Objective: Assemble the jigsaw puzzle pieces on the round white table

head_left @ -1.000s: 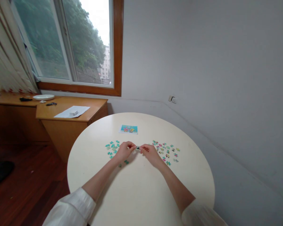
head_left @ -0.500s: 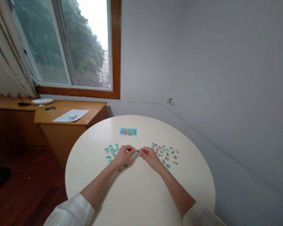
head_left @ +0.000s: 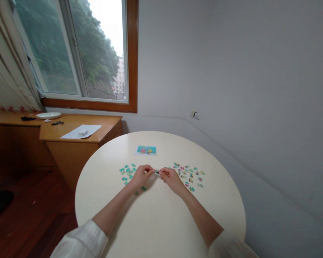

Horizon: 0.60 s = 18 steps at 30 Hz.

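Between my fingertips, a little above the table, is a small dark-and-light puzzle piece (head_left: pixel 157 172); whether it is one piece or two joined is too small to tell. My left hand (head_left: pixel 143 175) pinches its left side, and my right hand (head_left: pixel 171 177) pinches the right side. Teal puzzle pieces (head_left: pixel 127 172) lie loose beside my left hand, partly hidden by it. Two darker green pieces (head_left: pixel 143 188) rest near my left wrist. To the right of my right hand, many-coloured puzzle pieces (head_left: pixel 190 175) are scattered.
A picture card (head_left: pixel 146 150) with cartoon figures lies beyond my hands on the round white table (head_left: pixel 156 222). Back left stands a wooden desk (head_left: pixel 70 150) with a paper sheet (head_left: pixel 80 131), a small white block and a white plate (head_left: pixel 48 115). A wall rises behind.
Almost nothing differs. Both hands stay in the same pinch, and the small piece between them has shifted only very slightly.
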Each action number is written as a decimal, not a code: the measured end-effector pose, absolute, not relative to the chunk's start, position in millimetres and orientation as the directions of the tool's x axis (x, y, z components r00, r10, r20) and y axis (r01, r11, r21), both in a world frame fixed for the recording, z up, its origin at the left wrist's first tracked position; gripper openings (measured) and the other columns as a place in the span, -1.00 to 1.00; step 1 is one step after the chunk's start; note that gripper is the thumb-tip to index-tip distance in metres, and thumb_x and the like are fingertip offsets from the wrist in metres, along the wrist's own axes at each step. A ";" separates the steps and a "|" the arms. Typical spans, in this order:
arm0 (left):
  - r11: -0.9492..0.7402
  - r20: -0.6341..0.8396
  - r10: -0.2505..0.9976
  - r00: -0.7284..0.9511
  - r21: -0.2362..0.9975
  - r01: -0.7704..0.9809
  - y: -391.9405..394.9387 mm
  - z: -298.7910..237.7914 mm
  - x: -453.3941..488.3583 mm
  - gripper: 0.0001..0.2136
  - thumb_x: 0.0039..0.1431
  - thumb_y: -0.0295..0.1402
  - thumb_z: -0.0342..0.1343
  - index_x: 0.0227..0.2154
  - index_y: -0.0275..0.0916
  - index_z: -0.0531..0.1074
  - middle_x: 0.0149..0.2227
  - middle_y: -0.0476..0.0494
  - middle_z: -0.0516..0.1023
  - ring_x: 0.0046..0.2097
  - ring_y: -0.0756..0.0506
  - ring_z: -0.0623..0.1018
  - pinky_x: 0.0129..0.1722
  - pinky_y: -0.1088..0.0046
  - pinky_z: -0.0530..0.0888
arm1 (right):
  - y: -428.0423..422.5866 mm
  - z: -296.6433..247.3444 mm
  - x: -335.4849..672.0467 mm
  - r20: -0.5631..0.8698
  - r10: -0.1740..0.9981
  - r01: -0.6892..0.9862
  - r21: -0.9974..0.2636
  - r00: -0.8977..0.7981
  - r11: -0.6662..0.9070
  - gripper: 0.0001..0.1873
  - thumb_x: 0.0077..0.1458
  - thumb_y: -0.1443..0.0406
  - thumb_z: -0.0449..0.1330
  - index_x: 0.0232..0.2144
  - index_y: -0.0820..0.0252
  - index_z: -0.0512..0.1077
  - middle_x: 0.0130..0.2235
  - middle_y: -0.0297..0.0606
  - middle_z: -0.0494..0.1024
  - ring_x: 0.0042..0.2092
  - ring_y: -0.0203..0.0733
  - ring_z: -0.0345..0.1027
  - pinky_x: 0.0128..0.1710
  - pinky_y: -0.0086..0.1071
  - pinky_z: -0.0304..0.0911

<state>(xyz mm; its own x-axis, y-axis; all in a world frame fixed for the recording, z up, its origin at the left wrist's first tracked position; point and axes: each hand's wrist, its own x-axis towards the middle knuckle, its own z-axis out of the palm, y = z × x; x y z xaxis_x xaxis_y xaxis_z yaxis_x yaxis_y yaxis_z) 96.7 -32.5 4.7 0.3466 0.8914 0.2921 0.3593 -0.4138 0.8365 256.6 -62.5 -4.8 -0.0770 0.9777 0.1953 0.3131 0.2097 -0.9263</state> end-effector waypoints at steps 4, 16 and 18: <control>-0.410 0.295 0.894 0.338 0.843 0.349 -33.0 4.2 96.2 -0.76 0.00 -0.27 0.00 -0.61 -0.34 0.40 -0.58 -0.06 0.44 -0.46 0.01 0.38 -0.40 0.52 0.30 | -62.4 -5.4 256.5 0.201 0.977 0.310 -0.926 -0.077 0.215 -0.75 -0.08 0.15 0.08 -0.54 0.23 0.35 -0.62 -0.41 0.28 -0.54 -0.38 0.13 -0.55 -0.48 0.06; -0.402 0.293 0.902 0.316 0.837 0.372 -27.7 -2.3 95.0 -0.76 -0.01 -0.27 0.00 -0.58 -0.34 0.42 -0.54 -0.10 0.48 -0.44 -0.01 0.40 -0.38 0.50 0.31 | -64.2 -3.0 255.0 0.179 0.981 0.300 -0.935 -0.071 0.192 -0.76 -0.10 0.15 0.09 -0.52 0.24 0.37 -0.62 -0.41 0.28 -0.54 -0.37 0.14 -0.54 -0.47 0.06; -0.400 0.293 0.904 0.312 0.840 0.368 -26.9 -3.1 94.9 -0.76 -0.01 -0.26 0.00 -0.57 -0.34 0.43 -0.53 -0.11 0.49 -0.43 -0.02 0.41 -0.38 0.50 0.32 | -63.6 -4.1 255.1 0.176 0.982 0.298 -0.936 -0.068 0.189 -0.75 -0.11 0.14 0.10 -0.52 0.24 0.37 -0.62 -0.40 0.29 -0.54 -0.37 0.14 -0.54 -0.47 0.06</control>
